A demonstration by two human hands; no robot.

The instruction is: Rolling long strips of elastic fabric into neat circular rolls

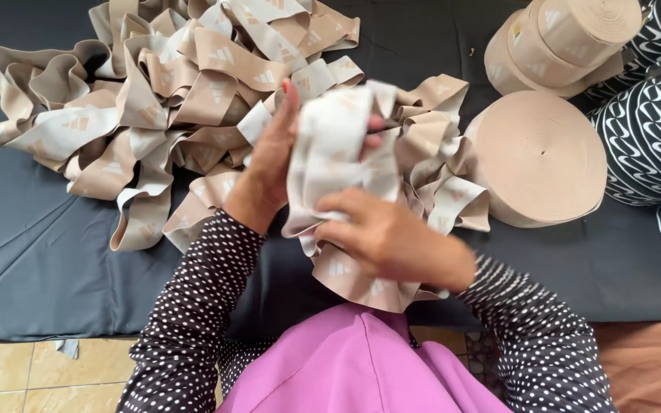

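A bunched length of beige woven elastic band (334,164) is gripped at the near centre between the left hand (269,164) and right hand (388,237), fingers closed around it, above the dark mat (32,260); a loose heap of band (154,92) lies far left, flat beige rolls (541,157) right.

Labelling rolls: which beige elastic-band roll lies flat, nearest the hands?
The lower beige elastic-band roll, lying flat beside the loose band pile; the other roll is tilted, farther away.
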